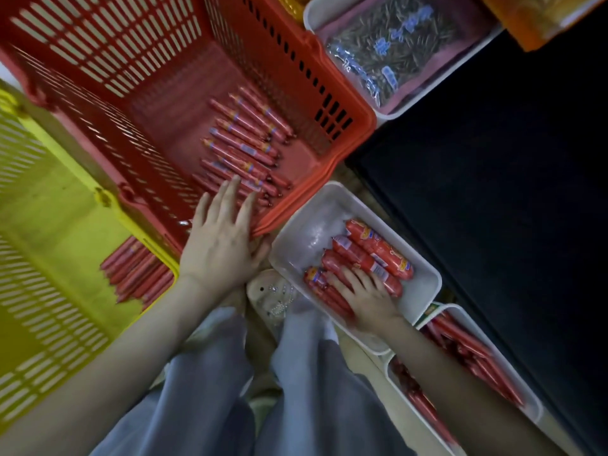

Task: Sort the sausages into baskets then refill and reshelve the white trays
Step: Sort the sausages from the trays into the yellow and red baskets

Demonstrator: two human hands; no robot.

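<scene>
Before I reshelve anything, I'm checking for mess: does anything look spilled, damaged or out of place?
Nothing stands out. The thin red sausages lie in a rough row in the red plastic basket, the thick red sausages sit bunched at one end of the white plastic tray under the right hand, none spilled outside.

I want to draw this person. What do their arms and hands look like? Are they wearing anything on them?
The left arm and right arm are bare, no sleeves in view. The left hand and right hand wear no gloves, and I see no rings, watch or bracelet.
</scene>
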